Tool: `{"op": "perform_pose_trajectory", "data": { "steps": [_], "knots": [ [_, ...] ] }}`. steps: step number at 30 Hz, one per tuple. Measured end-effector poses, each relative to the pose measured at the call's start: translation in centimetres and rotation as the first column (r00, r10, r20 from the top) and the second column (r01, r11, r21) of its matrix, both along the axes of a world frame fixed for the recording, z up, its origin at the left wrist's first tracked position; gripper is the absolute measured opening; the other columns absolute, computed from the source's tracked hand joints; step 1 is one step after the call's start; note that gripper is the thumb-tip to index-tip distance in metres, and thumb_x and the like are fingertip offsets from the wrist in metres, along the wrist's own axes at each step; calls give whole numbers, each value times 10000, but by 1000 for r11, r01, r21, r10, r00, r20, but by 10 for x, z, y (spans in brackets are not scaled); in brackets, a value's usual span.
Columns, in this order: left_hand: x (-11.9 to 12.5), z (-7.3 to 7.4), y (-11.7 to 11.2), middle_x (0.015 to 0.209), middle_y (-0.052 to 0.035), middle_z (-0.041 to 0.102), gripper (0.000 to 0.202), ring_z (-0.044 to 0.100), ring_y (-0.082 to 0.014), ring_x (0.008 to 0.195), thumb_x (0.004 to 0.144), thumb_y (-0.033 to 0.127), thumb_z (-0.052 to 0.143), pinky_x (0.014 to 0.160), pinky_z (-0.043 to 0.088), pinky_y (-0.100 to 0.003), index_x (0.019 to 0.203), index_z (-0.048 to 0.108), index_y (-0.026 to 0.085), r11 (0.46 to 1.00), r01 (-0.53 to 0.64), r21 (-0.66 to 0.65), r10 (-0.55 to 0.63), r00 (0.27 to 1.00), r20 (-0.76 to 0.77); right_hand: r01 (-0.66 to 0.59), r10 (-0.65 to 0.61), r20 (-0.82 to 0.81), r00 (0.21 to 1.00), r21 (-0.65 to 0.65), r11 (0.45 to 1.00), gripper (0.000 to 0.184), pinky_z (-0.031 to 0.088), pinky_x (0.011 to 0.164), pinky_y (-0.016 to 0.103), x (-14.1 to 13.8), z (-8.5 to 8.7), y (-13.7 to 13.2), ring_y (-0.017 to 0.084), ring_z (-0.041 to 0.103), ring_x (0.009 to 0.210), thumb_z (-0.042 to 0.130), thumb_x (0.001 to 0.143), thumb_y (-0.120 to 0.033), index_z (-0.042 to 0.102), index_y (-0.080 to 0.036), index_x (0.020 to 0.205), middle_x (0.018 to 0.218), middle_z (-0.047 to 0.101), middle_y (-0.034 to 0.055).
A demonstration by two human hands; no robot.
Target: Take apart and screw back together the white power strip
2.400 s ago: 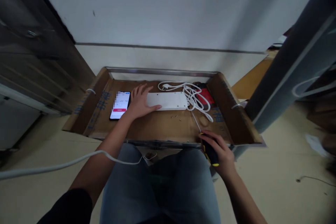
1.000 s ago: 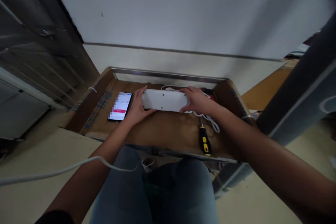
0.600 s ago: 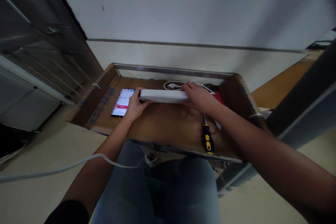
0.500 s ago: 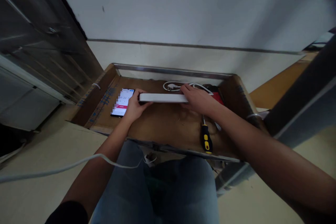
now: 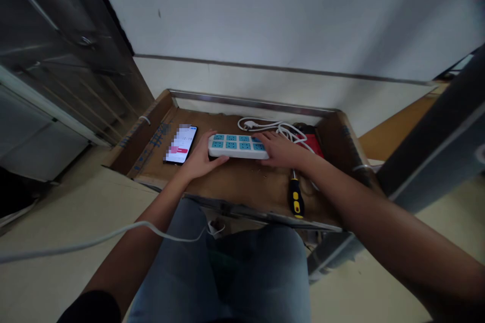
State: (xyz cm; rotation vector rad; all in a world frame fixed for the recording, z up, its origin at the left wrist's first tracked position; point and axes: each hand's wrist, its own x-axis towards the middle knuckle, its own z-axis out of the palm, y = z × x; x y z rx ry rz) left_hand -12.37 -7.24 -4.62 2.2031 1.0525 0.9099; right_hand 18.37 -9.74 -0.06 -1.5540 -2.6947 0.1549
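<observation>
left hand (image 5: 202,161): fingers spread, clasping near end of power strip (image 5: 237,146)
right hand (image 5: 279,151): spread over far end
why: looks like both steady it, sockets up
strip: on tray (image 5: 235,179), between phone (image 5: 181,144) and screwdriver (image 5: 296,198)

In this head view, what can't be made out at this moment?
All in the head view:
- Right end of the white plastic power strip with teal sockets: covered by the right hand.
- Tip of the black-and-yellow screwdriver: hidden by the right hand.
- Flat red object: partly behind the white cable, so unidentifiable.
- Black smartphone screen: pixelated in part, text too small.
</observation>
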Motion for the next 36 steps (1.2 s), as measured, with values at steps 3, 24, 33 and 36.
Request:
{"op": "perform_pose_trajectory", "data": {
  "steps": [3, 24, 33, 36],
  "knots": [
    [0, -3, 1, 1621, -232, 415, 842, 395, -330, 1560, 903, 635, 656, 1325, 298, -528, 1527, 342, 167, 999, -51, -14, 51, 998, 26, 3, -3, -6, 1000, 17, 1000, 799, 454, 1140, 571, -2, -1, -1, 414, 561, 1381, 701, 892, -473, 401, -152, 1560, 1535, 543, 239],
    [0, -8, 3, 1562, -206, 497, 689, 492, -304, 1476, 1012, 654, 475, 1281, 366, -515, 1506, 402, 179, 994, -89, -63, 96, 988, 120, -23, 19, 36, 999, 115, 993, 812, 482, 1067, 600, -4, -11, -5, 433, 584, 1288, 622, 913, -637, 422, -211, 1575, 1457, 586, 219],
    [-3, -11, 7, 1568, -209, 480, 897, 468, -355, 1494, 816, 582, 813, 1266, 372, -567, 1517, 401, 204, 1000, 8, 14, -9, 997, 72, -41, 35, 45, 998, 146, 988, 977, 454, 1120, 620, -3, -15, -4, 448, 528, 1350, 352, 915, -850, 363, -179, 1626, 1528, 531, 233],
    [-4, -13, 10, 1566, -199, 487, 855, 470, -350, 1495, 832, 564, 805, 1261, 380, -568, 1508, 417, 214, 1000, 14, 23, -16, 998, 69, -43, 35, 57, 998, 152, 987, 966, 453, 1103, 631, -4, -15, -3, 458, 529, 1330, 349, 926, -834, 365, -170, 1628, 1512, 537, 246]
  ]
}}
